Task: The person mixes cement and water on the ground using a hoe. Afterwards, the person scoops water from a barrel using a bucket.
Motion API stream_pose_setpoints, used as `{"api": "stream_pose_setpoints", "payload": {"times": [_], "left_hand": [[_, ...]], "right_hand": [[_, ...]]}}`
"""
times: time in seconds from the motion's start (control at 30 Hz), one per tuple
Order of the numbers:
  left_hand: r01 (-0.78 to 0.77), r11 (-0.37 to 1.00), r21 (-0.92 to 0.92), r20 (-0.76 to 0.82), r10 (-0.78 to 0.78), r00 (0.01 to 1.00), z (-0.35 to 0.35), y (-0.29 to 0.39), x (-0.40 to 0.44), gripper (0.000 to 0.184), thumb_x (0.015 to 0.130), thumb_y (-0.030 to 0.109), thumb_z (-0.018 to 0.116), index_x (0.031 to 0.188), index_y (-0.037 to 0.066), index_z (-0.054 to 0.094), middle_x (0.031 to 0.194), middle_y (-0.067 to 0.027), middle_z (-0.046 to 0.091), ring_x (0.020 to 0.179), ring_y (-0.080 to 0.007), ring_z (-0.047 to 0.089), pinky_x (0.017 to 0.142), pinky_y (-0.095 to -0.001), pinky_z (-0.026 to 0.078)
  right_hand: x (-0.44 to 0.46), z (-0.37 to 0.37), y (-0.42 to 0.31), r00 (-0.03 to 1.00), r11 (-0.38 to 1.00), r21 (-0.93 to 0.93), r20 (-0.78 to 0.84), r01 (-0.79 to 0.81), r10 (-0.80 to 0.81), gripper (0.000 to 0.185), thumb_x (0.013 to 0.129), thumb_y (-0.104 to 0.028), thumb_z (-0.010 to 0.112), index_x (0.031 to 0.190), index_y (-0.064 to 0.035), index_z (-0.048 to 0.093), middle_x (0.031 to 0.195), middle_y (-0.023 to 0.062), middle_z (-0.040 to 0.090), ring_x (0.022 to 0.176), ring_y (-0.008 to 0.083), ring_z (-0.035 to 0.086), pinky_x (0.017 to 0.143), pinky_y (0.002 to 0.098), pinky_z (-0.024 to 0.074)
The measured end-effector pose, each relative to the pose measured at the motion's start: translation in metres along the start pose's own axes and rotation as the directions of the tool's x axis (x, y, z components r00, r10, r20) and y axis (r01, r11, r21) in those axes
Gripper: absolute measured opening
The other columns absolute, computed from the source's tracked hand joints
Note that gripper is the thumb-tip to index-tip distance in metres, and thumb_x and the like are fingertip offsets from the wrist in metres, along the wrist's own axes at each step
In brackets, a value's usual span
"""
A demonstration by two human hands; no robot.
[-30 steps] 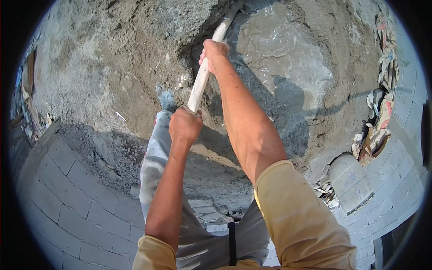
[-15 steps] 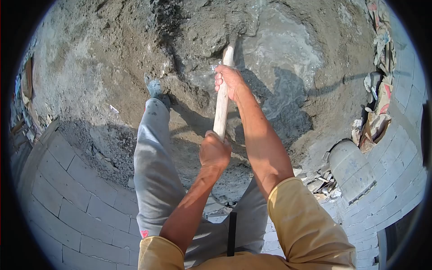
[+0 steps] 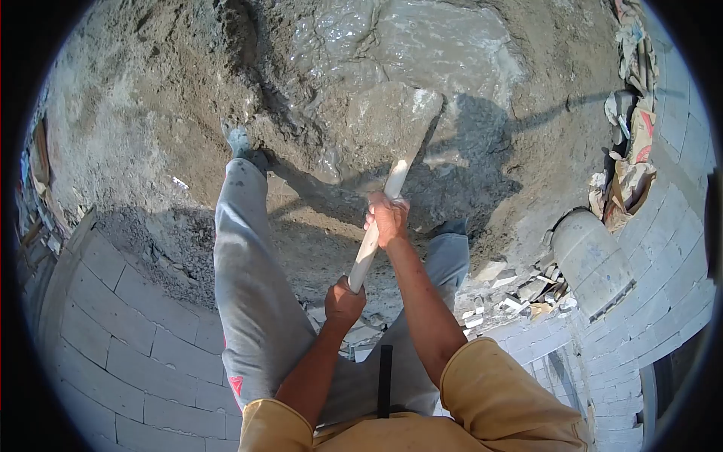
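Both my hands are wrapped round the pale wooden handle of a shovel (image 3: 371, 255). My left hand (image 3: 345, 303) closes on its near end, close to my legs. Farther up, nearer the blade, my right hand (image 3: 388, 220) is closed round the shaft. The shovel's blade, coated with wet grey-brown mortar, is tilted over the mix, with one straight edge showing on the right. Beyond it lies a shiny pool of wet mortar (image 3: 444, 45). Mortar covers most of the blade's surface.
Drier sandy mix (image 3: 143, 143) spreads to the left, touching my left foot (image 3: 239, 143). A grey bucket (image 3: 591, 260) lies at the right near torn paper sacks (image 3: 633, 188). Broken block pieces (image 3: 527, 290) sit behind my right leg. Grey block walls (image 3: 143, 339) curve round both sides.
My hands have drawn the shovel back toward my body, and its mortar-covered blade now shows. Earlier its end was down in the wet mix. My right lower leg has come into view.
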State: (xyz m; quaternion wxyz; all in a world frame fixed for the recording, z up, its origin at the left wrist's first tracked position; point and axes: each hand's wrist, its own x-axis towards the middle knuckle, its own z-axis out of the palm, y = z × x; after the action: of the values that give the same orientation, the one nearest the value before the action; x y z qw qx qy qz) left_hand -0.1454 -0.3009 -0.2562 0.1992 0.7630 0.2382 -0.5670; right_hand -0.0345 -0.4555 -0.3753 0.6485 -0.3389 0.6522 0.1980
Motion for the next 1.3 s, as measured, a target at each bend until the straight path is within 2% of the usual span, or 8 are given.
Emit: {"api": "stream_pose_setpoints", "payload": {"times": [0.43, 0.6, 0.77, 1.03, 1.07, 1.1, 1.13, 1.3], "left_hand": [[-0.292, 0.956, -0.005, 0.031, 0.292, 0.956, 0.029, -0.010, 0.006, 0.023, 0.087, 0.019, 0.079, 0.090, -0.002, 0.071, 0.080, -0.0303, 0.072, 0.082, -0.0486, 0.075, 0.073, -0.0522, 0.059], [-0.060, 0.994, 0.088, 0.040, 0.057, 0.998, 0.041, -0.027, 0.009, 0.028, 0.088, 0.020, 0.080, 0.097, -0.005, 0.075, 0.087, -0.0296, 0.075, 0.085, -0.0473, 0.076, 0.075, -0.0519, 0.061], [-0.021, 1.000, 0.017, 0.105, 0.019, 0.994, 0.044, -0.053, -0.018, 0.033, 0.091, 0.020, 0.079, 0.085, -0.011, 0.072, 0.075, -0.0280, 0.072, 0.071, -0.0381, 0.076, 0.067, -0.0470, 0.057], [-0.106, 0.936, -0.337, 0.265, 0.202, 0.943, 0.099, 0.028, -0.014, 0.035, 0.092, 0.015, 0.077, 0.064, 0.000, 0.061, 0.058, -0.0022, 0.058, 0.055, -0.0100, 0.053, 0.053, -0.0378, 0.044], [-0.126, 0.901, -0.416, 0.299, 0.266, 0.916, 0.109, 0.063, -0.001, 0.034, 0.092, 0.014, 0.077, 0.065, 0.001, 0.063, 0.059, -0.0009, 0.059, 0.056, -0.0084, 0.053, 0.052, -0.0367, 0.043], [-0.175, 0.899, -0.401, 0.306, 0.311, 0.900, 0.121, 0.097, 0.014, 0.036, 0.093, 0.015, 0.079, 0.063, 0.003, 0.063, 0.060, 0.0001, 0.059, 0.056, -0.0077, 0.052, 0.052, -0.0358, 0.042], [-0.212, 0.884, -0.418, 0.322, 0.362, 0.875, 0.125, 0.138, 0.023, 0.036, 0.093, 0.017, 0.080, 0.065, 0.001, 0.064, 0.060, -0.0005, 0.059, 0.055, -0.0078, 0.052, 0.052, -0.0358, 0.043], [-0.040, 0.925, -0.378, 0.486, 0.235, 0.842, 0.162, 0.222, 0.043, 0.036, 0.094, 0.024, 0.082, 0.077, -0.002, 0.065, 0.059, -0.0026, 0.057, 0.046, -0.0120, 0.049, 0.044, -0.0377, 0.043]], "right_hand": [[-0.057, -0.055, -0.016, 0.888, 0.929, -0.096, -0.272, 0.357, -0.370, 0.017, 0.093, -0.007, 0.069, 0.084, 0.0011, 0.057, 0.064, 0.0060, 0.059, 0.046, 0.0152, 0.057, 0.040, 0.0340, 0.0474], [0.048, -0.045, 0.059, 0.968, 0.984, -0.105, -0.220, -0.147, 0.121, 0.017, 0.093, -0.011, 0.069, 0.090, -0.0004, 0.056, 0.066, 0.0063, 0.053, 0.048, 0.0207, 0.055, 0.040, 0.0399, 0.0464], [0.022, -0.058, 0.091, 0.982, 0.986, -0.125, -0.164, -0.113, 0.092, 0.021, 0.096, -0.013, 0.070, 0.084, -0.0010, 0.058, 0.067, 0.0054, 0.056, 0.047, 0.0206, 0.056, 0.041, 0.0381, 0.0492], [0.004, -0.128, -0.008, 0.938, 0.748, 0.591, -0.047, 0.303, -0.343, 0.006, 0.103, -0.004, 0.048, 0.101, 0.0021, 0.050, 0.078, 0.0062, 0.039, 0.055, 0.0186, 0.039, 0.054, 0.0323, 0.0377], [-0.014, -0.132, -0.065, 0.879, 0.875, 0.115, -0.152, 0.470, -0.452, 0.006, 0.098, -0.002, 0.058, 0.101, 0.0017, 0.054, 0.079, 0.0046, 0.044, 0.057, 0.0200, 0.045, 0.054, 0.0336, 0.0420], [-0.003, -0.146, -0.096, 0.558, 0.567, -0.325, -0.129, 0.757, -0.819, 0.012, 0.092, -0.005, 0.067, 0.097, 0.0018, 0.058, 0.078, 0.0068, 0.057, 0.060, 0.0228, 0.056, 0.056, 0.0361, 0.0479], [0.011, -0.159, -0.136, 0.563, 0.574, -0.533, -0.206, 0.621, -0.800, 0.017, 0.089, -0.011, 0.070, 0.094, 0.0032, 0.062, 0.074, 0.0095, 0.065, 0.063, 0.0250, 0.065, 0.060, 0.0390, 0.0524], [0.072, -0.209, -0.224, 0.786, 0.883, -0.375, -0.438, 0.282, -0.437, 0.019, 0.091, -0.014, 0.070, 0.095, 0.0046, 0.065, 0.074, 0.0126, 0.066, 0.060, 0.0235, 0.066, 0.056, 0.0408, 0.0535]]}}
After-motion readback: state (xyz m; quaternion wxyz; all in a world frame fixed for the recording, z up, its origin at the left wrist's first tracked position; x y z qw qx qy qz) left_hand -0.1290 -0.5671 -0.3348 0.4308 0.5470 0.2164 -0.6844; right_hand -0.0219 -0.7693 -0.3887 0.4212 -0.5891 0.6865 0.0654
